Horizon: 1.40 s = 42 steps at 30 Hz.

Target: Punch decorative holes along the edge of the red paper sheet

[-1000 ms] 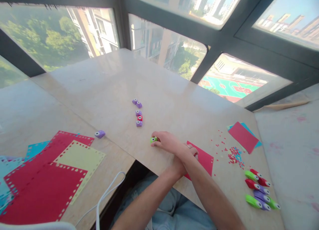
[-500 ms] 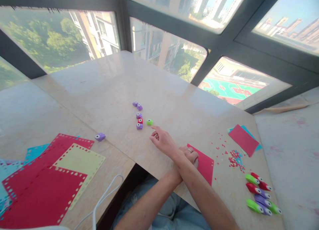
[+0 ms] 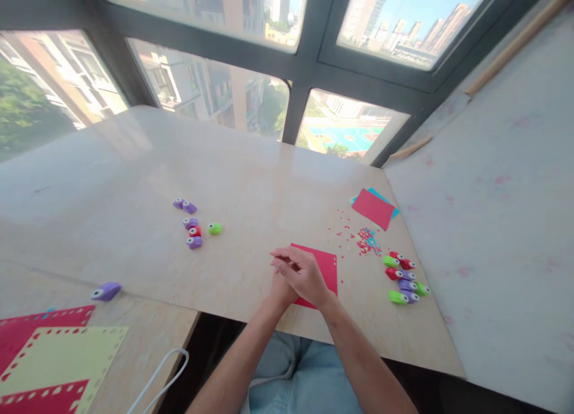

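Note:
My left hand (image 3: 283, 289) rests at the left edge of a red paper sheet (image 3: 328, 272) that has a few punched holes in its upper right corner. Its fingers are mostly hidden beneath my right hand (image 3: 307, 276), so I cannot tell what they hold. The right hand lies over the left one, its fingers loosely stretched toward the left and its thumb apart; nothing shows in it. To the left stand a green craft punch (image 3: 214, 228), a red craft punch (image 3: 194, 231) and several purple craft punches (image 3: 194, 242).
Several craft punches (image 3: 407, 285) are grouped at the right, beside red and blue paper bits (image 3: 368, 240) and small stacked sheets (image 3: 373, 208). At the left lie a purple punch (image 3: 106, 291), hole-edged sheets (image 3: 67, 354) and a white cable (image 3: 161, 366). Windows and a wall (image 3: 493, 222) border the table.
My view has turned to the right. My right hand has drawn back from near the green punch and now lies over my left hand; the forearms no longer cross.

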{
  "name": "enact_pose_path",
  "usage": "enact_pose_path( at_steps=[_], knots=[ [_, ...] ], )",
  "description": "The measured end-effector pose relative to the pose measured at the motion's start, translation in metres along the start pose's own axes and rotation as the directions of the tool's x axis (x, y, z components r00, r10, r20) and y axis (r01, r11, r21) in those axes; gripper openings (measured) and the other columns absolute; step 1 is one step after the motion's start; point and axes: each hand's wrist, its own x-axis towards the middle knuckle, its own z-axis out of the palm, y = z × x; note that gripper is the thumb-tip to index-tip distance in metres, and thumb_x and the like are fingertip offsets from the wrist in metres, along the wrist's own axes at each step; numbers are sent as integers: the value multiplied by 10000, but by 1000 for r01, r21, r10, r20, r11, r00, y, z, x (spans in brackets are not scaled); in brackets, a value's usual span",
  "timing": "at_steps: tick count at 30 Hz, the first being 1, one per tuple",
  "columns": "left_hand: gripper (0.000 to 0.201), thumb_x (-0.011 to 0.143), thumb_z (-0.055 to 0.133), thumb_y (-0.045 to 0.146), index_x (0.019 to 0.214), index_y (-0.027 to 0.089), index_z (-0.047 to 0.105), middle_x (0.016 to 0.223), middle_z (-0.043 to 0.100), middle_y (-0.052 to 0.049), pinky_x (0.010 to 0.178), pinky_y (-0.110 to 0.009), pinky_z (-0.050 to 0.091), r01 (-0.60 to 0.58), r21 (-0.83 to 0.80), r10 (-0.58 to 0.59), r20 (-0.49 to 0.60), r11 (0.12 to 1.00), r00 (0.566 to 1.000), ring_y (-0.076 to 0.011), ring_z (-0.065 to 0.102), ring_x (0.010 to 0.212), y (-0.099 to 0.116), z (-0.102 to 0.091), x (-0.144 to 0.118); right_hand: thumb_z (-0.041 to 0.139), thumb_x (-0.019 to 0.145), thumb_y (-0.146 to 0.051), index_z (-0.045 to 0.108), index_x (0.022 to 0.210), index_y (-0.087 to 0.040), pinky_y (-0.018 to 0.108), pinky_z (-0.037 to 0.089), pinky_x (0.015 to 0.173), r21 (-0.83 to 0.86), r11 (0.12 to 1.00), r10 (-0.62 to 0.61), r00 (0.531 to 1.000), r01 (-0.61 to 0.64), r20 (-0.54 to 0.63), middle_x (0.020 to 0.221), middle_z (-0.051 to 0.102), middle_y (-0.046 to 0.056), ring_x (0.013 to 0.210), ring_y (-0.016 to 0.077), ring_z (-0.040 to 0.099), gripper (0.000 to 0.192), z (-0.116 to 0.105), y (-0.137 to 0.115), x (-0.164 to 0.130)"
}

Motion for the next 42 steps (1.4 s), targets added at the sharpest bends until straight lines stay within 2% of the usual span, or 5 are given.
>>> enact_pose_path(
  at_steps=[9,19,28,37,42],
  knots=[
    [136,887,537,238,870,207,668,899,692,-29,846,-306,431,-23,95,17,56,995,998,-154,601,878,12,-18,10,648,878,-394,690,978,-163,267,544,625,128,980,195,845,-151,-497,816,695,49,634,143,640,255,-115,39,-62],
    [150,891,534,272,874,219,673,930,705,-16,841,-297,432,14,88,-21,74,996,997,-153,608,886,12,-19,11,640,816,-508,620,1166,-115,263,465,525,91,894,373,617,-438,-693,754,622,25,552,136,532,527,-163,59,-154],
    [170,893,529,297,886,215,677,942,706,-13,844,-310,434,28,94,-36,87,995,996,-148,591,853,12,-19,11,550,845,-478,527,1390,-111,319,467,663,-183,752,384,647,-633,-659,680,617,6,600,183,557,658,-177,67,-176],
    [182,889,514,298,866,210,672,925,704,-26,814,-293,438,20,79,-26,75,997,997,-152,596,867,15,-19,11,503,856,-454,703,1069,-139,351,468,739,-343,796,251,788,-498,-563,830,652,85,702,208,574,430,-162,68,-147],
    [182,891,515,295,879,216,679,927,703,-19,820,-295,439,16,89,-23,77,996,997,-144,590,852,13,-19,10,505,859,-452,563,1330,-134,325,405,643,-348,717,296,716,-604,-633,652,590,5,630,216,563,571,-160,62,-144]
  ],
)
